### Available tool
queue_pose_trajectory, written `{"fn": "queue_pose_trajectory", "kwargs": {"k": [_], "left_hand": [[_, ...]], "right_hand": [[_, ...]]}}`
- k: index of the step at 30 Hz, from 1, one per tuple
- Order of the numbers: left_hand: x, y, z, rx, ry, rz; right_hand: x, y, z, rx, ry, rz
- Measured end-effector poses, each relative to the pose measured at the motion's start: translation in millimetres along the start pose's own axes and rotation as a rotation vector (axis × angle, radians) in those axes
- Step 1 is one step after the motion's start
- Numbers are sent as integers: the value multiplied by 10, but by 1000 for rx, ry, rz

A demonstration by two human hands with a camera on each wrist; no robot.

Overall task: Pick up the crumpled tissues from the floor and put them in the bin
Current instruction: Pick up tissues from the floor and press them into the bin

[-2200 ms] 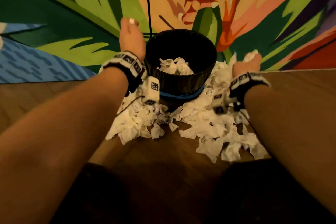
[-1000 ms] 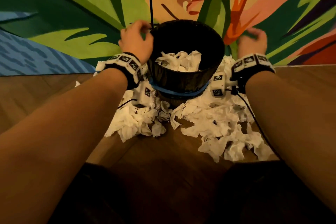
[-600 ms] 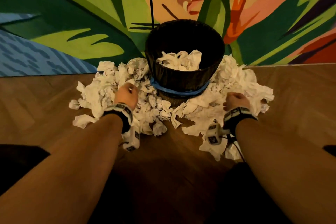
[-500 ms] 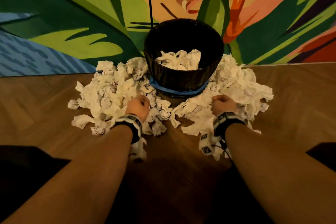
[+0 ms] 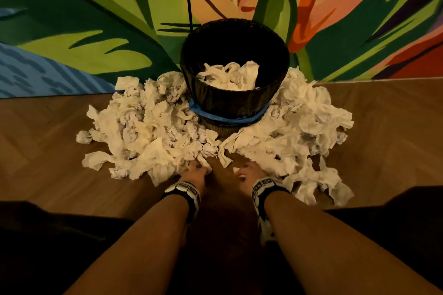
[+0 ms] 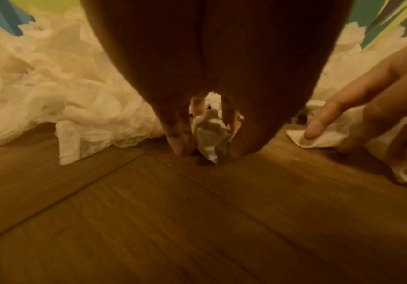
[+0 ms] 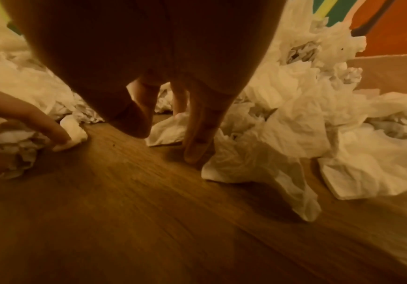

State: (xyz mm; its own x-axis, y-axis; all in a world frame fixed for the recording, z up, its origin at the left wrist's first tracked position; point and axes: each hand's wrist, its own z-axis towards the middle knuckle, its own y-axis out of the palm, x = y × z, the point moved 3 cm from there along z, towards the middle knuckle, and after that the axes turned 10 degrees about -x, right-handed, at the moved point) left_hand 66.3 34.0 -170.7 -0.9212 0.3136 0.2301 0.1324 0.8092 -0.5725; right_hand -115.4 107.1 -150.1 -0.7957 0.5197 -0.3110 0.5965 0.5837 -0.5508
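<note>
Head view shows light, soft crumpled tissues (image 5: 148,127) heaped near the bin (image 5: 233,98); left hand (image 5: 195,172) pinches one wad, right hand (image 5: 249,172) rests loose-fingered on another, so bunching should grip best.

Bare forearms, blk/wht marker-tag wristbands (image 5: 184,189), dark trousers (image 5: 60,246).

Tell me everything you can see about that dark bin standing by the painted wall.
The bin is a round, dark, woven-looking basket, wider at the open top than at the base, standing upright on the wooden floor against the painted wall. A blue band circles its lower part. Inside lie crumpled white tissues, well below the rim. More tissues are heaped on the floor against both sides and the front. A thin dark line runs up the wall behind it. Neither hand touches it.
</note>
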Motion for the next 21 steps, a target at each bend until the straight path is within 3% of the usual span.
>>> {"fn": "queue_pose_trajectory", "kwargs": {"k": [5,15,21], "left_hand": [[64,-119,26,87,-34,-75],[102,-130,-31,284,49,-229],[74,-113,106,93,7,-210]], "right_hand": [[-20,-36,42,45,26,20],[-148,-126,39,236,-4,142],[-153,-27,138,166,-51,198]]}}
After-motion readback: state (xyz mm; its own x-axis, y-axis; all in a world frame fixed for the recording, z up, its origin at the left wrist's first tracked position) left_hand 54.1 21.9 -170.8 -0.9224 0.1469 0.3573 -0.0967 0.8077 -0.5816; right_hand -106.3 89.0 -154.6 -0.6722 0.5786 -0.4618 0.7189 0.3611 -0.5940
